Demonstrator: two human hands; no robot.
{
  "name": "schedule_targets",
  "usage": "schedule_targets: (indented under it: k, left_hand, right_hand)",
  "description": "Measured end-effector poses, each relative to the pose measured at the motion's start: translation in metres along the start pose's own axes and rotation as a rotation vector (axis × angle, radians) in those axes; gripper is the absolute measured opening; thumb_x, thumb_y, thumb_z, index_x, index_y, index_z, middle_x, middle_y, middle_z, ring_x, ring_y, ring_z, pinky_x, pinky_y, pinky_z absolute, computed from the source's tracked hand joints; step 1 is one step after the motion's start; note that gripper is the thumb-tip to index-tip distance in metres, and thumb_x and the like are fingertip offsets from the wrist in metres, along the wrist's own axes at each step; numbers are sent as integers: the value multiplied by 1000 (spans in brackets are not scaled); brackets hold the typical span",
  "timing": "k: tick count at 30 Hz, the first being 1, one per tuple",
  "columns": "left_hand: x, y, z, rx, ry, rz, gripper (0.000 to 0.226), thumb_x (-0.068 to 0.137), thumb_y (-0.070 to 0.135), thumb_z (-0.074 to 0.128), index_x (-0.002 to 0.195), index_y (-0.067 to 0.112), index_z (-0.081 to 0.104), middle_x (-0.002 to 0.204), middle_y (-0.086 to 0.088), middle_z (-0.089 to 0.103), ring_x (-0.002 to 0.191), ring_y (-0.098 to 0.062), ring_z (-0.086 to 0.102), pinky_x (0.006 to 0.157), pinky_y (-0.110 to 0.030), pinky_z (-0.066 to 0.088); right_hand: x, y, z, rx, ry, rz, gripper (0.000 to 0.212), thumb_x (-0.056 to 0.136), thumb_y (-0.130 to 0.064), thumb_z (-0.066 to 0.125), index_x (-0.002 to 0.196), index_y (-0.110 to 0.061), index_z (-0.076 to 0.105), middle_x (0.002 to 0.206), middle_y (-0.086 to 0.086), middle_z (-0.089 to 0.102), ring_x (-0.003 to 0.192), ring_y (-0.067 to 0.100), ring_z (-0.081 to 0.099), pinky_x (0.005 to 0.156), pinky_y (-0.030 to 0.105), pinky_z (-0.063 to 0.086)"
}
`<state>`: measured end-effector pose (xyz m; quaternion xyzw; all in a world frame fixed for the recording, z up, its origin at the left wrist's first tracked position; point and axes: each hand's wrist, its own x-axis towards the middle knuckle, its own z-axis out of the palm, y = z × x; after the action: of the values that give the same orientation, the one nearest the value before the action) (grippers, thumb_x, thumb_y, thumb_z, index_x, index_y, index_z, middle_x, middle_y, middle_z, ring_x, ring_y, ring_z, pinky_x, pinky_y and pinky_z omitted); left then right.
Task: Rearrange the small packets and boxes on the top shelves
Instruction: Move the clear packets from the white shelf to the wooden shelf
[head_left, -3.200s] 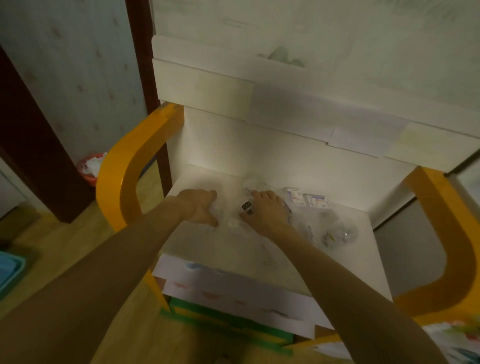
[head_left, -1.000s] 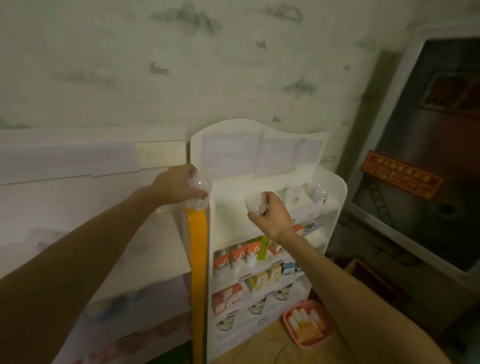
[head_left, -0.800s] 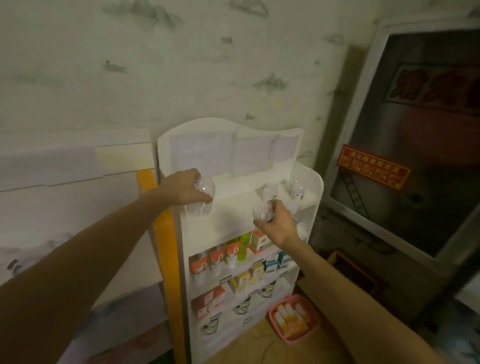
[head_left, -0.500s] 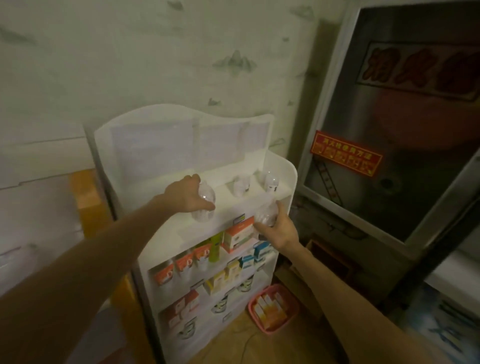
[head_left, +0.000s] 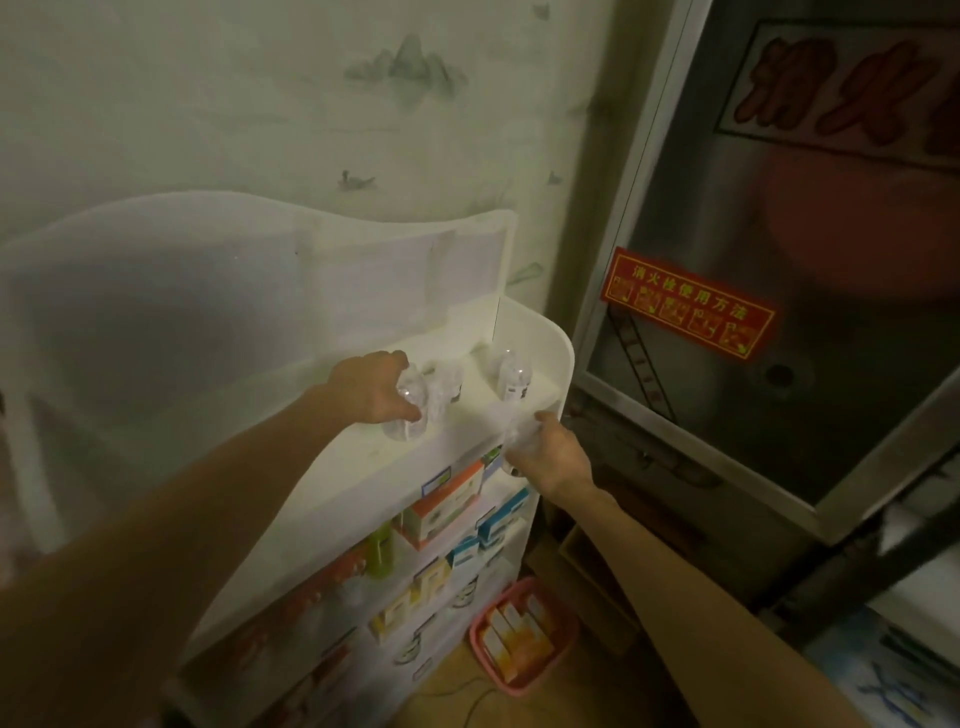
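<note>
A white display rack stands against the wall, and its top shelf (head_left: 363, 447) holds small clear bottles. My left hand (head_left: 371, 387) is closed over the top of one clear bottle (head_left: 405, 415) that stands on the top shelf. Another clear item (head_left: 447, 387) sits just right of it, and a further small bottle (head_left: 513, 375) stands near the shelf's right end. My right hand (head_left: 553, 454) grips a clear bottle (head_left: 511, 423) at the shelf's front right edge; it looks blurred. Lower shelves carry small boxes, among them an orange and white box (head_left: 444, 501) and blue boxes (head_left: 501, 517).
A pink basket (head_left: 524, 634) with packets sits on the floor at the rack's foot. A metal fire-hydrant cabinet (head_left: 779, 260) with a red sticker (head_left: 685, 304) stands close on the right. A patterned wall (head_left: 260, 104) is behind the rack.
My view swung from the yellow-framed shelf to the white rack. Both hands carried clear bottles over; the left one now rests on the top shelf beside the others, the right one is at the shelf's right edge.
</note>
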<state>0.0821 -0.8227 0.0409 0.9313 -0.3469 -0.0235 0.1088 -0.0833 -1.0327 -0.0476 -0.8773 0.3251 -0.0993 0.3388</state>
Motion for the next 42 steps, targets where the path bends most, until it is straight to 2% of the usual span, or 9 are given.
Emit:
schedule_targets:
  k: [6, 10, 19, 23, 29, 34, 36, 40, 42]
  left_hand:
    - [66, 21, 27, -25, 11, 30, 84, 69, 62, 75, 138, 24, 45, 134, 3, 56, 117, -23, 57, 93, -34, 46]
    - [117, 44, 43, 39, 34, 92, 81, 71, 61, 74, 137, 22, 48, 130, 0, 59, 113, -24, 58, 91, -33, 46]
    - [224, 71, 89, 241, -90, 38, 78, 70, 69, 66, 131, 23, 51, 125, -1, 61, 113, -23, 54, 95, -37, 41]
    - [252, 75, 113, 266, -131, 40, 79, 71, 66, 69, 133, 22, 49, 126, -2, 60, 114, -24, 54, 95, -36, 41]
    - [281, 77, 135, 308, -158, 45, 73, 69, 68, 69, 124, 23, 52, 118, -1, 63, 106, -23, 57, 86, -34, 41]
    - [294, 75, 149, 251, -133, 5, 71, 72, 70, 64, 122, 22, 52, 120, 0, 62, 106, -22, 58, 89, -35, 42]
    - [298, 76, 153, 249, -119, -3, 75, 75, 70, 62, 129, 21, 47, 125, -1, 60, 109, -23, 57, 91, -37, 41]
    - [298, 76, 157, 293, -101, -7, 106, 75, 74, 59, 152, 14, 18, 146, -7, 44, 126, -29, 48, 101, -42, 39]
    - [292, 75, 154, 292, -82, 13, 111, 72, 79, 57, 152, 13, 18, 150, -8, 36, 130, -29, 45, 105, -44, 38]
  right_hand:
    - [65, 17, 8, -77, 4, 1, 47, 77, -57, 66, 115, -40, 45, 103, -8, 65, 84, 15, 68, 74, 42, 61]
    - [114, 28, 5, -114, -43, -10, 59, 81, -55, 66, 130, -37, 38, 114, -4, 60, 93, 19, 65, 79, 44, 60]
    - [216, 57, -15, -12, -180, -30, 60, 82, -49, 72, 133, -35, 44, 118, -8, 57, 107, 21, 60, 94, 49, 55]
    - [242, 71, -11, 32, -216, -56, 72, 85, -49, 70, 146, -32, 35, 139, -2, 52, 127, 25, 51, 106, 51, 46]
    - [269, 78, 0, 5, -175, -94, 74, 84, -52, 68, 146, -30, 35, 136, -2, 54, 123, 24, 54, 104, 51, 48]
    - [286, 83, 1, -17, -159, -119, 70, 83, -59, 65, 141, -31, 38, 134, -4, 56, 121, 24, 56, 101, 52, 50]
    - [288, 87, 1, -10, -134, -118, 74, 82, -62, 62, 143, -32, 34, 136, -4, 55, 123, 24, 56, 99, 51, 51]
    - [286, 93, -3, -3, -73, -135, 86, 84, -57, 67, 150, -31, 19, 143, -1, 51, 125, 24, 56, 96, 46, 53]
    - [282, 92, -6, 5, -22, -156, 85, 84, -58, 66, 150, -31, 21, 141, -2, 53, 123, 24, 58, 94, 44, 53]
